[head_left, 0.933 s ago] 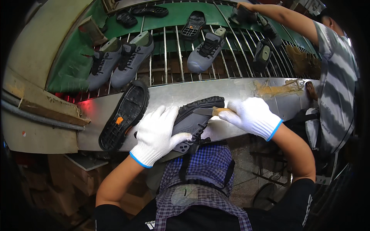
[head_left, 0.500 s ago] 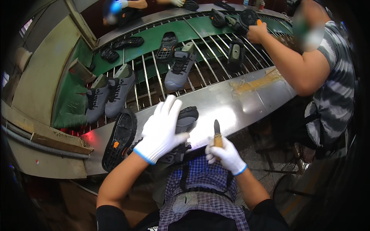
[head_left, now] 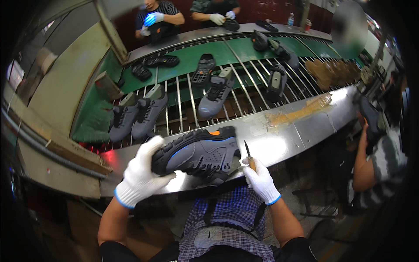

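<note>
Left grip (head_left: 140, 174) holds grey shoe (head_left: 198, 153) — right grip (head_left: 260, 180) holds knife (head_left: 248, 153).

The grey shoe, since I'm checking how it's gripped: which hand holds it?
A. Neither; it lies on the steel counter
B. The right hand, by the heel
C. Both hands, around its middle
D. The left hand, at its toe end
D: the left hand wraps the end of the grey shoe, while the right hand holds a small knife.
</note>
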The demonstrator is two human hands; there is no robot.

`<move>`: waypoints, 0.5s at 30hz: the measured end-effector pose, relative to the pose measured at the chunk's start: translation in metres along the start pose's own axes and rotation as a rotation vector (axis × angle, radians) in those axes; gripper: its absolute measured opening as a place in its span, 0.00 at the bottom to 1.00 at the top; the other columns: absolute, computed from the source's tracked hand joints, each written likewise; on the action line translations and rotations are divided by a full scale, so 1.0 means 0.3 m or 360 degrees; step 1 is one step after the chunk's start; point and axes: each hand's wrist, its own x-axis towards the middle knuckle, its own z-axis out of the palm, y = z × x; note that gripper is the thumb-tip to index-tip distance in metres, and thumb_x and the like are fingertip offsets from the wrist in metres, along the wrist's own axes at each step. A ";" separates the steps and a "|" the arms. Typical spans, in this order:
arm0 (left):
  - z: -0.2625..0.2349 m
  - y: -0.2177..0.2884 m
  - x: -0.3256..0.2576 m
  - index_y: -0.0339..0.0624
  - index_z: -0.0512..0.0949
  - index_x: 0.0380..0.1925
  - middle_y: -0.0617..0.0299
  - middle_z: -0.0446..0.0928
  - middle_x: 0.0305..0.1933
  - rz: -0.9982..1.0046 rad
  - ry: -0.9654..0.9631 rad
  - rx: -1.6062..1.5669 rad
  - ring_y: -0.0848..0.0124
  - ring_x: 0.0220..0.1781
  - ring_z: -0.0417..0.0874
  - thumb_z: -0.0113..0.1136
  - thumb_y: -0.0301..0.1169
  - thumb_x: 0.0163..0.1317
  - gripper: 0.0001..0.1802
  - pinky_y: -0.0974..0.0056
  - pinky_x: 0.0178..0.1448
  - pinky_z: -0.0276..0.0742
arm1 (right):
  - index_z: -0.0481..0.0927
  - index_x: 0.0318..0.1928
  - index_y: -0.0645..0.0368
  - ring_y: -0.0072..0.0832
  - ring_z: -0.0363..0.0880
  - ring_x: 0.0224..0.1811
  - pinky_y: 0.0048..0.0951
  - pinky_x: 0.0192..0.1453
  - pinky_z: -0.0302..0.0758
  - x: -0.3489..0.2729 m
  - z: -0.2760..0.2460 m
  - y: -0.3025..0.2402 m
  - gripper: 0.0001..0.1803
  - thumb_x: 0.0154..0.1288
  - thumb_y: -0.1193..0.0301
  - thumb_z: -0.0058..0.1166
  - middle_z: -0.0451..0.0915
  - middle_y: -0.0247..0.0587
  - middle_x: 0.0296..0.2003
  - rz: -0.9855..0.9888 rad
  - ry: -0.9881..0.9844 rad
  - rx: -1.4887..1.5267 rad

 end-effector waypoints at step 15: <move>0.257 -0.162 0.247 0.43 0.77 0.69 0.44 0.84 0.64 -0.0102 -0.0849 0.0116 0.48 0.64 0.87 0.75 0.59 0.54 0.47 0.53 0.69 0.82 | 0.84 0.51 0.58 0.49 0.87 0.36 0.47 0.43 0.85 0.046 0.099 -0.260 0.19 0.75 0.54 0.66 0.86 0.49 0.35 -0.1009 -0.0042 -0.1927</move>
